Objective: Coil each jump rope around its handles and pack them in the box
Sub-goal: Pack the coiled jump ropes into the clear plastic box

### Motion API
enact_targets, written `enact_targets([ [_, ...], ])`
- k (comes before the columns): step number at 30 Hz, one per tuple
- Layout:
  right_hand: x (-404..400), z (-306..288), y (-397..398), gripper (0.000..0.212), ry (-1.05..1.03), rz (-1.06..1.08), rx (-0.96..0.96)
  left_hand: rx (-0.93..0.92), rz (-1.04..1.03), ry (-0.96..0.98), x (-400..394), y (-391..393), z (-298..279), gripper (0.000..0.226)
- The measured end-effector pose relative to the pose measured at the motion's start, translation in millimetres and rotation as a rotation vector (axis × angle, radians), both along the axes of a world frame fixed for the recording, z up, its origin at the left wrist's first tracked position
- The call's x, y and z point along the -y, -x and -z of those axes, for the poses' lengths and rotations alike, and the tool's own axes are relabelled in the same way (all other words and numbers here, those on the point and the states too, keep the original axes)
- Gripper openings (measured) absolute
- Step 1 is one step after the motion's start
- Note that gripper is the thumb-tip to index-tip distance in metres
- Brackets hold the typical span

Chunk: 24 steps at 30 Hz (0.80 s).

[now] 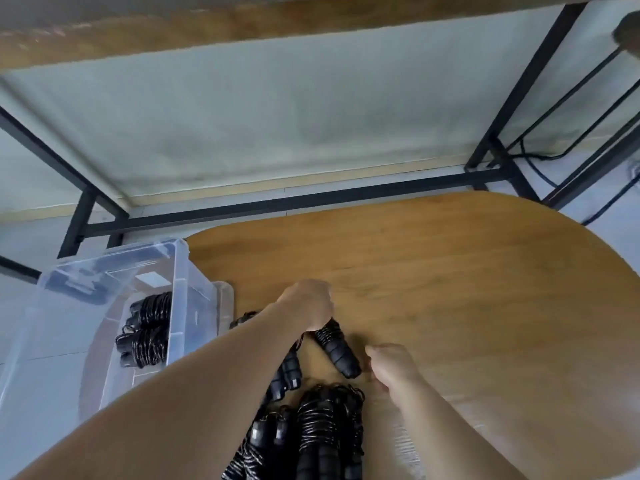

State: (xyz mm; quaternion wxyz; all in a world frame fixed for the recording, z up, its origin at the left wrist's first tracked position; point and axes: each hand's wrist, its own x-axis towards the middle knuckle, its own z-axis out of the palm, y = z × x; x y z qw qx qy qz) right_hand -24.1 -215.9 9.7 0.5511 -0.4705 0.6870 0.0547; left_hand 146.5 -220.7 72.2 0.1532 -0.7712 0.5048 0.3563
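Observation:
My left hand (311, 303) grips the upper end of a black jump rope bundle (337, 351), whose handles slant down to the right on the wooden table (450, 289). My right hand (391, 367) hovers just right of the handles' lower end with fingers loosely curled; whether it touches them I cannot tell. More coiled black ropes (318, 434) lie in a heap at the near edge, under my arms. A clear plastic box (180, 271) stands left of the table, with two coiled ropes (147, 332) inside.
Black metal frame legs (294, 202) cross behind the table over a pale floor. A wooden board (242, 26) runs overhead at the top. Cables (540, 161) trail at the far right.

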Motion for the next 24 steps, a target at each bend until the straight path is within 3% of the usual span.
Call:
enact_targets([
  [3,4,12,-1,0.033,-0.037,-0.095,-0.025,0.09,0.089,-0.151,11,6,27,0.028],
  [9,8,21,-7,0.02,-0.163,0.027,0.04,0.139,0.205,-0.232,14,16,48,0.03],
  [13,9,22,-9,0.015,-0.22,0.052,0.063,0.137,0.112,-0.223,15,11,60,0.027],
  [16,9,21,-8,0.013,-0.301,0.084,0.056,0.086,0.005,-0.216,15,5,66,0.04],
  [24,6,20,-7,0.021,-0.306,0.219,0.076,0.056,-0.013,-0.202,12,0,63,0.044],
])
